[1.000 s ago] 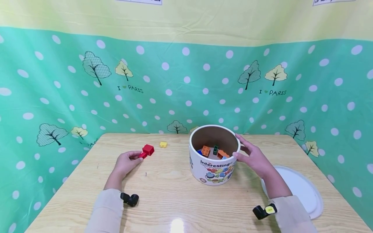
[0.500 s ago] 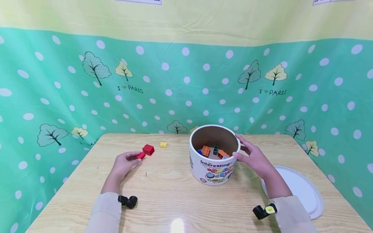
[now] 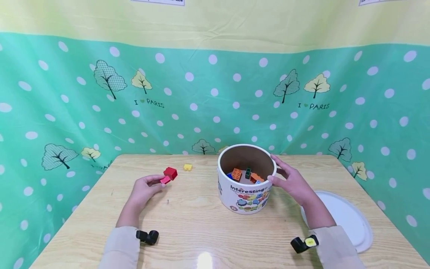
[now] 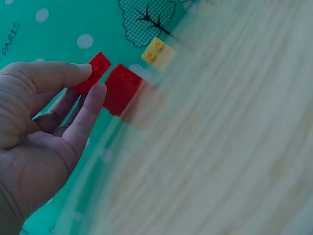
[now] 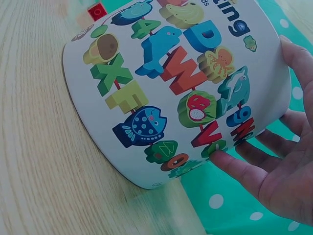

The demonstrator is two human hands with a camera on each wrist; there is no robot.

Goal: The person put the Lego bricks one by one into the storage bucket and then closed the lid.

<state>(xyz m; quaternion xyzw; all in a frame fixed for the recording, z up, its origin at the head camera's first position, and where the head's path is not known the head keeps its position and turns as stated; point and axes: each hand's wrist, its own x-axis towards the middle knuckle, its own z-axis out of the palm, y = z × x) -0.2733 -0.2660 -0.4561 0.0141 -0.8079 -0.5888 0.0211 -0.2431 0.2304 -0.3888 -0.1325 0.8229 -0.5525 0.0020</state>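
A small red plastic brick (image 3: 165, 180) is pinched by the left hand (image 3: 146, 189) just beside a larger red plastic brick (image 3: 170, 173) on a pale wood-grain table (image 3: 201, 228), a yellow studded brick (image 3: 187, 167) near them. A round white printed tub (image 3: 226, 190), with coloured bricks (image 3: 236, 174) inside, is gripped at its rim by the right hand (image 3: 293, 183); a flat white lid (image 3: 346, 213) is partly hidden by a beige sleeve (image 3: 337, 244).

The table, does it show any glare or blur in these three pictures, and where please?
Head view: a bright glare spot on the table, at the bottom edge; left wrist view: the table looks hazy, with what seem faint reflections beside the bigger red block and yellow block; right wrist view: wood grain shows, no bright spot.
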